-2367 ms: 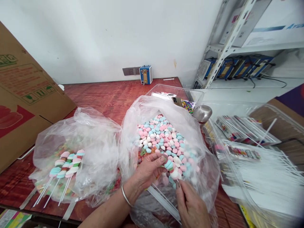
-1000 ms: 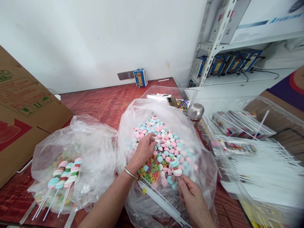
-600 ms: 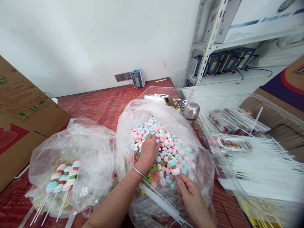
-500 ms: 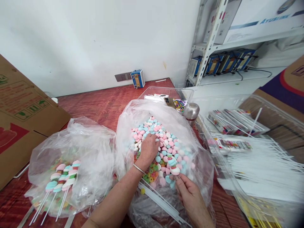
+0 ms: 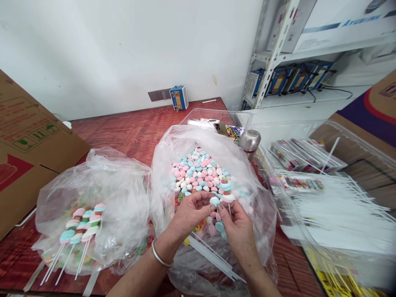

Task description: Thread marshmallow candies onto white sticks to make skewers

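Observation:
My left hand (image 5: 192,211), with a bracelet at the wrist, pinches a pale blue and white marshmallow candy (image 5: 214,201). My right hand (image 5: 240,226) grips the white stick of a candy skewer (image 5: 226,186), held upright with pink, white, blue, red and green pieces on it. The right thumb reaches to the pale candy beside the skewer. Beneath both hands lies an open plastic bag (image 5: 173,142) of pink, white and blue marshmallow candies (image 5: 198,165), with gummy rings (image 5: 181,199) at its near left. Several white sticks (image 5: 213,260) rest on its front part.
Several finished candy skewers (image 5: 82,226) lie on another plastic bag (image 5: 123,206) at left. A metal cup (image 5: 250,141) stands behind the candy bag. At right is a clear bin (image 5: 297,231) with packets and white sticks. Cardboard boxes flank both sides; a shelf (image 5: 269,62) stands at the back.
My left hand has come out of the candy pile toward me and right, now holding a marshmallow candy. My right hand has lifted the skewer slightly, and both hands meet.

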Demonstrator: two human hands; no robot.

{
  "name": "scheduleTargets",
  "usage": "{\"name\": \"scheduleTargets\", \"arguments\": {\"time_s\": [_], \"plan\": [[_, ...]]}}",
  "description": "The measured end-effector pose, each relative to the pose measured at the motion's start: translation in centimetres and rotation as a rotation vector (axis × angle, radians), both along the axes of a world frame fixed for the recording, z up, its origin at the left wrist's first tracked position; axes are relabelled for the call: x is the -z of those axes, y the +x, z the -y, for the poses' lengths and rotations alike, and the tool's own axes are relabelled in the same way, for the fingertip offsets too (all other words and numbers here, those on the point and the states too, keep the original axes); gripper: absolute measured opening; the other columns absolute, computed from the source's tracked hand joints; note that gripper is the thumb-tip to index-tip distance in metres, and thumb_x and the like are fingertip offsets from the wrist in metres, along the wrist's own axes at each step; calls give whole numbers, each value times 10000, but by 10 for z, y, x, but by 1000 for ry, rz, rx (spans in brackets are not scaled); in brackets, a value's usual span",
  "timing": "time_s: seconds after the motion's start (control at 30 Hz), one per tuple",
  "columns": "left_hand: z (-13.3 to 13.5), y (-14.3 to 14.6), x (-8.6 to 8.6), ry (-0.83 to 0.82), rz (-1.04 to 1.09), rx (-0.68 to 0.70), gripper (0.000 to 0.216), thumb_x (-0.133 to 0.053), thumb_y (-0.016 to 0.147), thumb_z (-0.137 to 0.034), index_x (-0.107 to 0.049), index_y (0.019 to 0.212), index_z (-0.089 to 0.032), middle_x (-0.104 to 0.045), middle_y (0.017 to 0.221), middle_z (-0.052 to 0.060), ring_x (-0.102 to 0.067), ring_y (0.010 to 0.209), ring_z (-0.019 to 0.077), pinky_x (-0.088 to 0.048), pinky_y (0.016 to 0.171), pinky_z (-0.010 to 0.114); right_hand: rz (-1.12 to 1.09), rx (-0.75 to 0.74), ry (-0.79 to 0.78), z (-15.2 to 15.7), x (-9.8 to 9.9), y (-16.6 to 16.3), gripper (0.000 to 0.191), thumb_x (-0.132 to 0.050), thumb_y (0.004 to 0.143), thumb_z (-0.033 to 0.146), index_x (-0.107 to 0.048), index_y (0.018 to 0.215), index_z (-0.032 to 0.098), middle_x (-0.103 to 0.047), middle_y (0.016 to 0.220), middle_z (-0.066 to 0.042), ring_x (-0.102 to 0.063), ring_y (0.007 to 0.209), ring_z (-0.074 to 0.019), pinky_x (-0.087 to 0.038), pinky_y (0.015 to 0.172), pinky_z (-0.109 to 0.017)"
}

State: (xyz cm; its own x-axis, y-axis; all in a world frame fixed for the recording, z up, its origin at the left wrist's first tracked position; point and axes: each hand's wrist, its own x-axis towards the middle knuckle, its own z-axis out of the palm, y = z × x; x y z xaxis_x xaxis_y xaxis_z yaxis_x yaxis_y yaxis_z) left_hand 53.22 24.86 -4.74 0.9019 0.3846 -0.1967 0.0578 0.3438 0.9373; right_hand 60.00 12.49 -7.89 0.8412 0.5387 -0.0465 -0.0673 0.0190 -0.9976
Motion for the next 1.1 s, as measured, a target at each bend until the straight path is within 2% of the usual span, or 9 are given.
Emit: {"name": "scheduleTargets", "arguments": {"time_s": [0.13,0.27,0.37,0.47,0.63,0.87,1.1], "plan": [[3,0,1,-19,-1,-56,363,-838,675,-287,-665,955,-132,-727,902,72,-674,898,184,-525,839,292,34,-9,-23,-2,1,1,316,-613,874,454,-645,1051,194,-698,866,-40,-623,767,-189,-506,698,-275],[-5,4,11,45,-47,-218,341,-822,677,-290,-678,951,-146,-718,852,49,-661,772,146,-527,714,246,33,-32,-143,11,-3,-4,319,-540,893,482,-665,919,189,-620,664,2,-542,593,-156,-436,534,-234],[-15,4,15,49,-80,-304,373,-795,697,-315,-683,1012,-148,-702,770,24,-633,648,120,-519,645,240,4,-121,-216,30,-4,-14,344,-519,898,500,-647,812,192,-507,560,36,-431,496,-125,-331,444,-217],[-20,3,13,21,-84,-356,393,-795,684,-310,-685,1021,-141,-689,731,9,-616,610,109,-507,622,233,-61,-253,-265,45,-4,-23,384,-477,921,525,-629,805,191,-432,553,52,-331,469,-107,-246,410,-218],[-17,2,7,14,-85,-322,411,-796,667,-263,-692,1046,-143,-685,702,-3,-622,645,106,-494,634,210,-130,-314,-290,51,-3,-26,394,-448,928,539,-597,806,196,-360,555,64,-267,480,-102,-202,414,-225],[-15,3,7,50,-98,-285,427,-774,664,-228,-686,1076,-154,-644,643,-27,-599,601,99,-484,599,203,-201,-343,-277,48,1,-23,381,-467,919,544,-530,764,202,-325,532,82,-249,477,-87,-182,425,-217],[-13,4,16,110,-61,-263,351,-757,668,-194,-662,1003,-147,-694,769,26,-667,769,155,-532,686,239,-498,-312,-165,42,-5,-31,401,-537,862,603,-532,870,202,-296,443,132,-125,393,-54,-149,349,-188]]}}
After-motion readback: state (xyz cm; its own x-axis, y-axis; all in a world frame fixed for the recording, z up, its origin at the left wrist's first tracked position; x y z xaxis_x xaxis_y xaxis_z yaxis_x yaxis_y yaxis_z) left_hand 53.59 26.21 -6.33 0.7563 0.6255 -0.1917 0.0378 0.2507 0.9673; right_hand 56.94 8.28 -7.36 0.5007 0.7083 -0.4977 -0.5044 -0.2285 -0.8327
